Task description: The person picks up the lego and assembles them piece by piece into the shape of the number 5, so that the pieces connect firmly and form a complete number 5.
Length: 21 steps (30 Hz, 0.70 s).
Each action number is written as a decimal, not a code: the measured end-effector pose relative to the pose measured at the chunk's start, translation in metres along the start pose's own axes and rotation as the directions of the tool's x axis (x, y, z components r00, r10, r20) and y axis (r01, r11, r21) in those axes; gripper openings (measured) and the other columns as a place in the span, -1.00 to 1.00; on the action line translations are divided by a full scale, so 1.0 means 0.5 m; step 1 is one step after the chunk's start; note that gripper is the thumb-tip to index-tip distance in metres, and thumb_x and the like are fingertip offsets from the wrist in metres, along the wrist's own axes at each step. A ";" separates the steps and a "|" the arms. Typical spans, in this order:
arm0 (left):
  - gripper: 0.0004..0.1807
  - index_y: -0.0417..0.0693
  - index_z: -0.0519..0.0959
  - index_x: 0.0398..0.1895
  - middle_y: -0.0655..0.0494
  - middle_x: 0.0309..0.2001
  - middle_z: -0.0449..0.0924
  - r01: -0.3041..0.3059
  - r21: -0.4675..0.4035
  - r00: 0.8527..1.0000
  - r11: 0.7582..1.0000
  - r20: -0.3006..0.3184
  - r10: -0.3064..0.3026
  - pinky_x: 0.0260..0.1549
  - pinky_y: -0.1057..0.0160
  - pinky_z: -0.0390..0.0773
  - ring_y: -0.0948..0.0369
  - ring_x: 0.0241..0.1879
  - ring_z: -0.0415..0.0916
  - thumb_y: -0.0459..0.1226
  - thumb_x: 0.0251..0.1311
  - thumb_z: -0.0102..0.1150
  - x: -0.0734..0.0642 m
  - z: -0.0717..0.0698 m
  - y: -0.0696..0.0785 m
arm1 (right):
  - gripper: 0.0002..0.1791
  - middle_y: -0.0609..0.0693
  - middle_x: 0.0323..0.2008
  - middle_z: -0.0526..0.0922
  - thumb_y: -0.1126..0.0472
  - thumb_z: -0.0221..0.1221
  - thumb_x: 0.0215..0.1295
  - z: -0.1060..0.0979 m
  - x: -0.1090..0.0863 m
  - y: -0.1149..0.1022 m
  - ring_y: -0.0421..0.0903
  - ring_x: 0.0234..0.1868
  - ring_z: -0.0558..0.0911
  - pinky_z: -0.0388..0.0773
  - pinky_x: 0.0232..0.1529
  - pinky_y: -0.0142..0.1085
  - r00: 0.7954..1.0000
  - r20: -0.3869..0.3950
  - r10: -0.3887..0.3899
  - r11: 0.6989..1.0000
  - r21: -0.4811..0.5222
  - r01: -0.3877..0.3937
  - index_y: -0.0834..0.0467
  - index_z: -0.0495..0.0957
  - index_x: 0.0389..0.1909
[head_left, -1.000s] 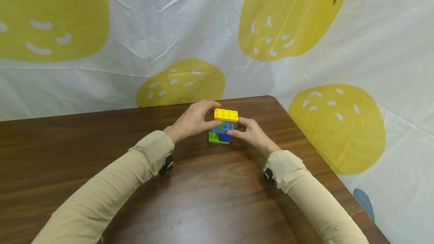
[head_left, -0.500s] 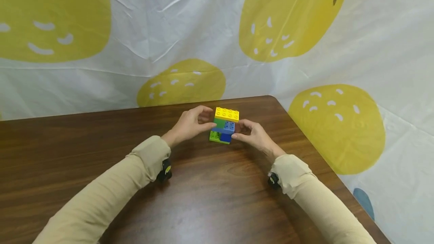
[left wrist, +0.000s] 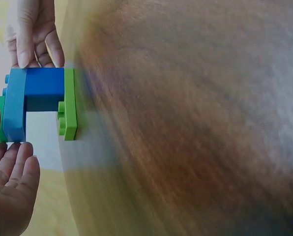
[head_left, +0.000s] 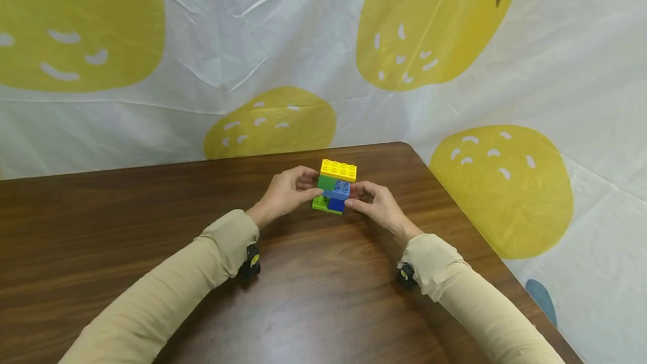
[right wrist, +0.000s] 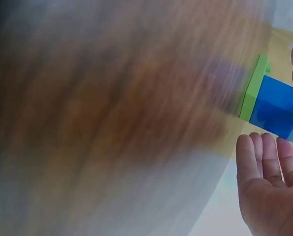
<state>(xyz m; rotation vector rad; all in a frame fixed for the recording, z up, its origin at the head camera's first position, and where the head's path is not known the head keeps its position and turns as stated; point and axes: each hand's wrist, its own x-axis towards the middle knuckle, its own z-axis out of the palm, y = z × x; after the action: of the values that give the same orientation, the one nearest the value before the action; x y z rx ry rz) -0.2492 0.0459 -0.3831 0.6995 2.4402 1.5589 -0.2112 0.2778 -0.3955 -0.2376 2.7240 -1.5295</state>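
Note:
A stack of toy building bricks stands between my two hands near the far right of the table. At its bottom is a light green plate (head_left: 320, 203), with a dark blue brick (head_left: 336, 204) on its right half. Above that lies a light blue brick (left wrist: 15, 105), bearing a green brick (head_left: 326, 183) on its left. A yellow brick (head_left: 338, 169) tops the stack. My left hand (head_left: 285, 194) holds the left side at the green and light blue bricks, thumb in front, fingers behind. On the other side, my right hand (head_left: 378, 205) pinches the stack around the blue bricks.
The brown wooden table (head_left: 303, 296) ends close behind the stack and slopes away to a right edge. A white cloth (head_left: 242, 44) printed with yellow fruit hangs behind and beside it. Both wrists carry small black cameras.
My left hand has let go of the yellow brick, which now sits on the green one, and has moved down to the bricks below. The right hand has shifted slightly lower.

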 end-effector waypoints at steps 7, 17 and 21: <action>-0.57 -0.21 0.48 0.06 -0.12 0.01 0.59 -0.004 0.005 0.999 1.000 -0.033 0.004 -0.11 0.18 0.59 0.06 -0.05 0.59 -0.22 0.16 0.26 0.003 0.008 -0.001 | -0.65 0.19 -0.10 0.65 0.20 0.24 0.22 -0.001 0.002 -0.005 -0.06 -0.18 0.59 0.52 -0.18 -0.39 0.999 -0.032 0.022 0.998 -0.058 -0.024 0.30 0.56 -0.02; -0.65 -0.20 0.54 -0.03 -0.08 -0.07 0.64 -0.016 0.051 0.995 0.999 -0.100 0.021 -0.14 0.18 0.59 0.08 -0.10 0.62 -0.21 0.17 0.26 0.007 0.015 -0.008 | -0.63 0.23 -0.11 0.66 0.20 0.21 0.25 -0.003 0.008 -0.001 -0.08 -0.22 0.58 0.50 -0.26 -0.49 0.999 -0.034 0.025 0.999 -0.038 -0.026 0.32 0.56 0.01; -0.65 -0.20 0.55 -0.04 -0.08 -0.08 0.64 -0.010 0.040 0.992 0.999 -0.122 0.015 -0.15 0.19 0.60 0.08 -0.11 0.63 -0.21 0.16 0.26 0.008 0.020 -0.009 | -0.62 0.24 -0.09 0.65 0.19 0.20 0.27 -0.002 0.008 0.002 -0.08 -0.19 0.60 0.50 -0.24 -0.50 0.998 -0.041 0.038 0.999 -0.023 -0.039 0.33 0.56 0.02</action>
<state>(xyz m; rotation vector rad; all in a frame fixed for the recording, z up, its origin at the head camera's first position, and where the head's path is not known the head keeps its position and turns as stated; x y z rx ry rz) -0.2504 0.0542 -0.3911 0.6444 2.5647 1.6082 -0.2155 0.2782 -0.3954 -0.1555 2.7614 -1.5099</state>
